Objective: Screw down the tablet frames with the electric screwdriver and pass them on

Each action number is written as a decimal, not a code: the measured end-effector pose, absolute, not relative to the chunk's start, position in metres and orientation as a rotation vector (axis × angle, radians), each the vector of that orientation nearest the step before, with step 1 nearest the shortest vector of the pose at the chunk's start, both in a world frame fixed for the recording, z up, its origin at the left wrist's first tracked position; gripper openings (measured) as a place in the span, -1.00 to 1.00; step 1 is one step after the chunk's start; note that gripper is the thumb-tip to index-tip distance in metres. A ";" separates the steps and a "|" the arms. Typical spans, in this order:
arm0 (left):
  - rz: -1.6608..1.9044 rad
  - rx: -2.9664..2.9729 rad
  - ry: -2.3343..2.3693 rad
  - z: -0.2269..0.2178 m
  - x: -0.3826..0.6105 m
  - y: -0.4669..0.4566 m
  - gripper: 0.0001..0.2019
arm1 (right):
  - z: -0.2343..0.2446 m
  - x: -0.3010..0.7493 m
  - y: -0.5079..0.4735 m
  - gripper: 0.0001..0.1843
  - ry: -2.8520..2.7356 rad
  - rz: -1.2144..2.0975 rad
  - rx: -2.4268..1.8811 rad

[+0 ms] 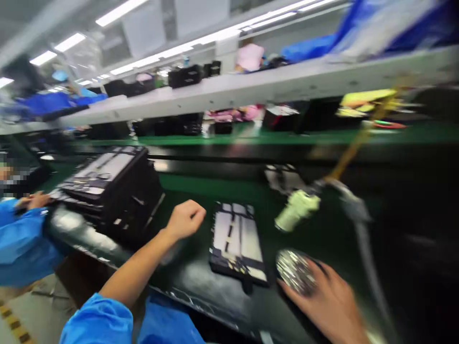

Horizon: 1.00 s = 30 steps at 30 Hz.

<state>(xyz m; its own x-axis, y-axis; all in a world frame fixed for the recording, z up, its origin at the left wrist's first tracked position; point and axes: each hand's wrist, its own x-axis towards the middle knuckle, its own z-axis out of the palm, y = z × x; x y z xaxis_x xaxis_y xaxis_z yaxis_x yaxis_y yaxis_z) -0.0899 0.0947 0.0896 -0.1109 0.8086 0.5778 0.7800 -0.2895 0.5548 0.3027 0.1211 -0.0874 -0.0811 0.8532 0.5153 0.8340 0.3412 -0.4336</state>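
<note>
Holding a shiny round thing (291,268) by its edge, the right hand (324,294) has its thumb along the near side and its fingers along the far side; blur hides whether the thing is lifted or rests on the desk (182,184). The left hand (186,220) is curled into a loose fist, nothing showing in it, and I cannot tell whether it touches the surface below. Between the two hands lies a unit (238,239), flat on the desk, with a black frame, pale panels and a dark strip running between them. Beyond the right hand hangs a pale green tool (297,210), near a yellow cord (349,155) and a grey cable (367,258). Behind the tool lies a second, blurred unit (283,177). Left of the left hand stands a dark stack (118,191), with pale panels showing on its top. At the far left, a co-worker's hand (38,199), in a blue sleeve (21,239), is at the edge of that stack. Across the back, a long shelf (222,98) carries boxes and blue bags.
</note>
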 end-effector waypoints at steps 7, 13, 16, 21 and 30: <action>1.501 1.643 1.902 -0.021 -0.088 0.175 -0.64 | -0.046 0.292 0.069 -0.12 -1.885 -0.015 -1.612; 1.409 1.467 1.972 -0.049 -0.109 0.182 -0.59 | -0.031 0.281 0.049 -0.04 -1.887 -0.054 -1.581; 1.337 1.448 1.949 -0.053 -0.110 0.185 -0.59 | -0.026 0.280 0.051 -0.03 -1.890 -0.060 -1.582; 1.297 1.411 1.938 -0.055 -0.110 0.187 -0.58 | -0.024 0.278 0.052 -0.02 -1.883 -0.128 -1.522; 1.246 1.374 1.931 -0.053 -0.111 0.186 -0.54 | -0.026 0.273 0.050 -0.03 -1.894 -0.117 -1.465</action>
